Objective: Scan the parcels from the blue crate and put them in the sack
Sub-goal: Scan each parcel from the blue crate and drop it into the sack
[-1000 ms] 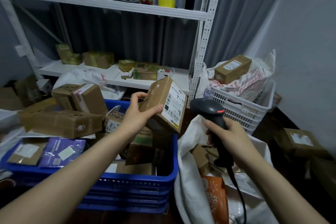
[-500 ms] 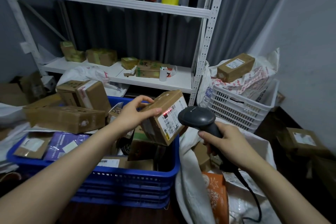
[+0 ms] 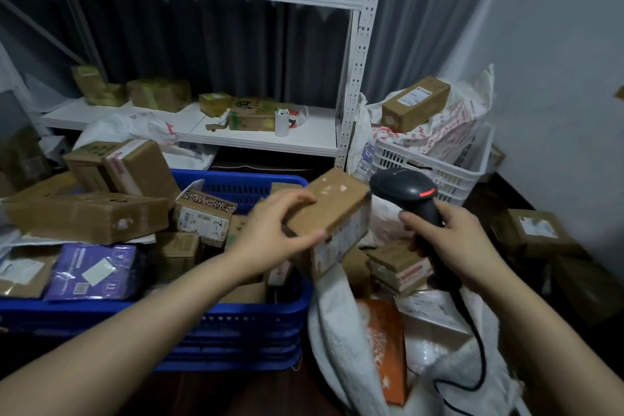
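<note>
Cardboard parcel (image 3: 337,213) jutting right of left grip (image 3: 270,233), over sack (image 3: 334,331) rim

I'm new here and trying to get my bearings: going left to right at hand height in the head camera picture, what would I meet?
In order: purple packet → left hand → the parcel it holds → black scanner → labelled cardboard box by the wall.
</note>
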